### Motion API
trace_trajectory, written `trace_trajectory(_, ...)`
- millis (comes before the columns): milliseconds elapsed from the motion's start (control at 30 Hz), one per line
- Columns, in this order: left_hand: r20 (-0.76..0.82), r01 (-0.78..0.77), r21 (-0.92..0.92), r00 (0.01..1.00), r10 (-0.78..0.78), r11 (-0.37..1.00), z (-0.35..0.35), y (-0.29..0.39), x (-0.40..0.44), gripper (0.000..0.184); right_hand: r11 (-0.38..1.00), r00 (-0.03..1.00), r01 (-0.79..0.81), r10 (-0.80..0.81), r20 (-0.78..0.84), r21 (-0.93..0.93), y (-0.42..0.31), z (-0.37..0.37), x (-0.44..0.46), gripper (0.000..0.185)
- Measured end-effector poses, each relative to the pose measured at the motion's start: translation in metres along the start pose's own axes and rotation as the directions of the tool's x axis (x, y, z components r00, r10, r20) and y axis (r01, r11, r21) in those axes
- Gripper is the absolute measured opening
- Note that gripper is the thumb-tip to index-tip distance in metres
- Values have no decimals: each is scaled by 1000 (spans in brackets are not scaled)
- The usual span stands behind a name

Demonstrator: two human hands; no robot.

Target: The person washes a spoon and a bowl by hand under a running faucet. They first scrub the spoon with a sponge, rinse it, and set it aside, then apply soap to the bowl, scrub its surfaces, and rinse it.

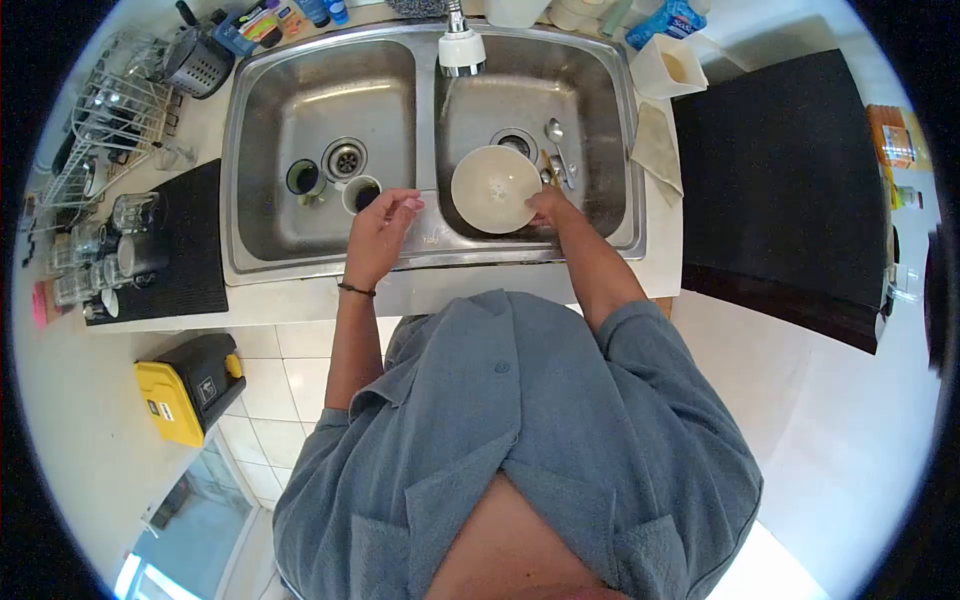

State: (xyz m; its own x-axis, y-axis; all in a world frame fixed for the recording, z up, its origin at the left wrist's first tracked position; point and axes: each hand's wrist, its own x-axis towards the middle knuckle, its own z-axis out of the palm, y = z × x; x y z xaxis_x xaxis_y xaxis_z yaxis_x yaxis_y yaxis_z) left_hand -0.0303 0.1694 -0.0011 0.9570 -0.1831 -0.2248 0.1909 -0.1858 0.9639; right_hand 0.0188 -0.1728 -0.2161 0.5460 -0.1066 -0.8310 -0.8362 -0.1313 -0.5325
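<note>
A cream bowl (pixel 494 188) is tilted over the right sink basin, its inside facing up toward me. My right hand (pixel 548 207) grips its right rim. Nothing is held in my left hand (pixel 383 232), which hovers by the divider with fingers loosely apart and a dark band on the wrist. Just beyond it, a white mug (pixel 360 194) with dark contents stands in the left basin. Beside that is a green cup (pixel 305 178). Spoons (pixel 556 140) and other cutlery lie in the right basin, partly behind the bowl.
The faucet (pixel 461 52) hangs over the right basin. On the left are a dish rack (pixel 110 120) and several glasses on a black mat (pixel 195 235). To the right sit a cloth (pixel 655 150), a white container (pixel 668 68) and a large black panel (pixel 780 190).
</note>
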Motion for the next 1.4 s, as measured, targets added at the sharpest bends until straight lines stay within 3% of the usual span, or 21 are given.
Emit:
trace_trajectory(133,-103,-23,-126,995,11,992,2,-8,-1,24,990,990,138,-137,22,-36,-13,-5,-12,31)
trace_trajectory(200,-102,-54,-89,994,45,995,8,-15,8,25,910,960,265,-279,2,-319,-33,-19,-20,33)
trace_trajectory(267,-93,-77,-34,993,73,996,10,-16,18,26,705,874,354,-484,-52,-614,-46,-25,-29,35)
trace_trajectory(333,-74,-95,34,993,97,995,17,-9,28,27,378,674,303,-734,-83,-875,-73,-24,-77,35)
trace_trajectory(433,12,-96,17,995,96,995,24,-6,50,33,226,663,177,-747,-54,-958,-108,-24,-118,31)
trace_trajectory(533,-46,-115,160,991,123,981,36,-13,83,37,222,562,193,-824,-78,-956,-125,-26,-143,28)
trace_trajectory(633,-154,-127,253,973,169,959,47,1,110,41,357,489,387,-861,-139,-850,-140,-36,-153,29)
trace_trajectory(733,-271,-199,214,928,254,956,49,-22,153,45,552,567,713,-817,-108,-434,-129,-61,-71,30)
trace_trajectory(833,129,-9,-242,991,42,970,30,-2,162,54,821,824,565,-559,-90,77,-157,-19,-130,31)
trace_trajectory(933,227,227,-587,968,-111,777,24,13,146,45,832,869,456,-493,43,317,-159,3,-124,33)
trace_trajectory(1033,32,199,-511,977,-213,836,21,-23,157,34,886,880,455,-463,106,92,-159,14,-118,46)
trace_trajectory(1067,17,205,-517,973,-229,831,21,-28,158,33,775,793,567,-605,-67,-280,-155,23,-119,50)
trace_trajectory(1100,5,211,-522,970,-245,826,22,-28,156,31,574,632,525,-757,-164,-628,-153,39,-127,54)
trace_trajectory(1133,-5,218,-528,966,-260,821,24,-27,153,30,328,429,334,-888,-167,-884,-154,53,-134,58)
trace_trajectory(1233,29,235,-540,965,-261,808,28,-17,149,35,114,512,447,-846,150,-887,-173,76,-148,61)
trace_trajectory(1333,95,226,-561,973,-209,797,31,-11,147,42,187,607,648,-712,352,-738,-189,96,-124,73)
trace_trajectory(1400,2,123,-657,987,-161,743,32,-9,150,44,184,573,740,-676,463,-647,-187,105,-141,75)
